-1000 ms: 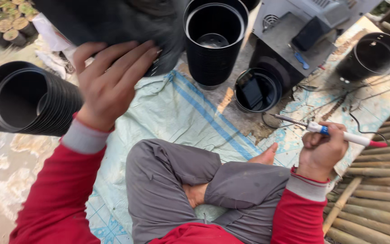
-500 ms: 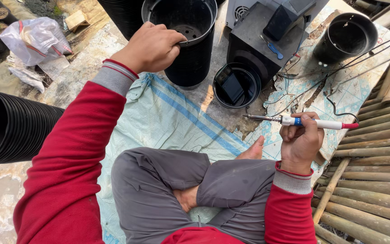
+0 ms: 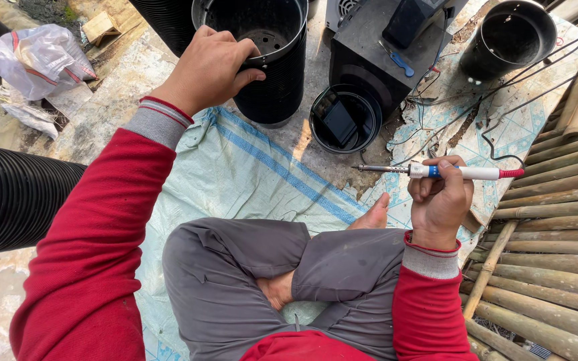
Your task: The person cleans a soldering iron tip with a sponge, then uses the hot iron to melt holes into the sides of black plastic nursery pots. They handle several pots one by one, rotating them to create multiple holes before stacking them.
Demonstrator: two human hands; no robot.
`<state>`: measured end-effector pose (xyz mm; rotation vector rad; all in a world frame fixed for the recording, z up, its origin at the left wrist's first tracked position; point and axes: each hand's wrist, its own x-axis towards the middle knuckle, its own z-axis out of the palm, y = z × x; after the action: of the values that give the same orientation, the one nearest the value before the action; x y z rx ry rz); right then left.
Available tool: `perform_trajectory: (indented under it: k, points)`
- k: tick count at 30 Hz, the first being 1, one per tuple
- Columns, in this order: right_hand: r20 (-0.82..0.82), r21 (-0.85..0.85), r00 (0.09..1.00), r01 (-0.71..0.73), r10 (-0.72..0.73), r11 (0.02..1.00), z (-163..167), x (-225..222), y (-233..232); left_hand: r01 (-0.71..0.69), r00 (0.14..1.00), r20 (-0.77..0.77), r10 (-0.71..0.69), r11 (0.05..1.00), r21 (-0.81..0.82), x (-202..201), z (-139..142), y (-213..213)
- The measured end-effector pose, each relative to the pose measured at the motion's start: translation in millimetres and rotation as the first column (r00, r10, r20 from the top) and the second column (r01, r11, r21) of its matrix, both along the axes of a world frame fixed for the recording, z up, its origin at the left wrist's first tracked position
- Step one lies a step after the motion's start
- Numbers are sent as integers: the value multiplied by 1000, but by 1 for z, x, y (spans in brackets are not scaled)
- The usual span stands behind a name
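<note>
At top centre the left hand (image 3: 205, 67) is clamped over the rim of a black pot (image 3: 269, 60); the right hand (image 3: 439, 197), centre right, is closed on a soldering iron (image 3: 436, 172), its tip well apart from the pot, so no work looks begun yet

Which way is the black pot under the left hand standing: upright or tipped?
Upright: the pot shows its open mouth and holed bottom, left hand gripping its rim.

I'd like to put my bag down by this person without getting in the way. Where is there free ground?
The woven sheet lies bare between the left hand on the tall black pot, the stacked pots and the knees. The bamboo slats at right are free too. It is crowded with wires around the black box and soldering iron.
</note>
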<state>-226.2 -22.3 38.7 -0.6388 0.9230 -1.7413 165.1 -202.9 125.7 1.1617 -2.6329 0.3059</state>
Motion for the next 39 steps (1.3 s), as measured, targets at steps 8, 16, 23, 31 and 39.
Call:
perform_trajectory:
  k: [8,16,23,31,39]
  points:
    - [6,9,1000,-18,18,1000,-1,1,-2,95,995,16,-94,993,-68,3,-2,-10]
    - [15,22,1000,-26,26,999,-3,-2,-2,202,979,26,-201,948,-246,12,-13,-9]
    - [45,52,998,-42,40,998,-4,-3,-2,234,972,85,-219,937,-261,17,-14,-12]
    - [64,54,997,-49,45,997,-4,-3,-2,231,973,76,-218,922,-309,16,-18,-6]
    - [76,41,996,-57,54,998,-6,-4,-3,214,976,41,-212,923,-319,18,-12,-12]
